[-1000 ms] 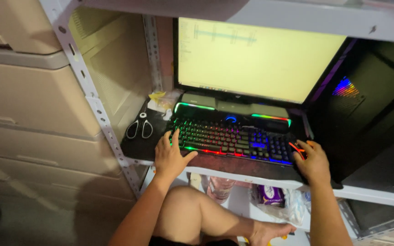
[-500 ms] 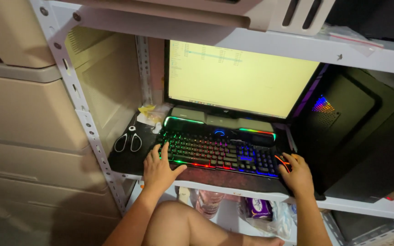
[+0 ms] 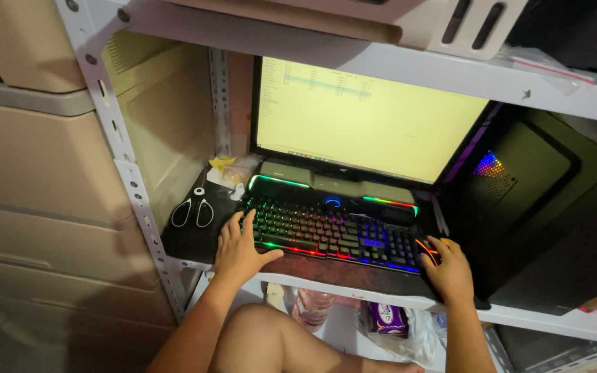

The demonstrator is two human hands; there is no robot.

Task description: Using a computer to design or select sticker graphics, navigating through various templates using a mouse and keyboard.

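Filling most of the view, a metal shelving unit [image 3: 115,162] is seen, with a lit monitor [image 3: 367,121] standing on its middle shelf and a dark computer case [image 3: 533,200] placed just beside it to the right. Below the monitor, a backlit keyboard [image 3: 333,231] is laid along the shelf on a dark mat, a slim glowing bar being set between keyboard and screen. At the keyboard's left end the left hand [image 3: 238,250] is rested, its fingers spread fairly wide and flat, the tips touching the leftmost keys and nothing being gripped. At the right end the right hand [image 3: 448,271] is draped over a mouse [image 3: 426,250], of which only an orange-lit edge is shown; the fingers are curved loosely about it rather than clamped. A pair of scissors [image 3: 193,209] is left lying flat on the mat, just beside the left hand. A slip may be judged possible here: the mouse sits near the front edge of the shelf, so it could be pushed off by a broad sweep, and the scissors could be knocked by the left hand if it is drawn outward.
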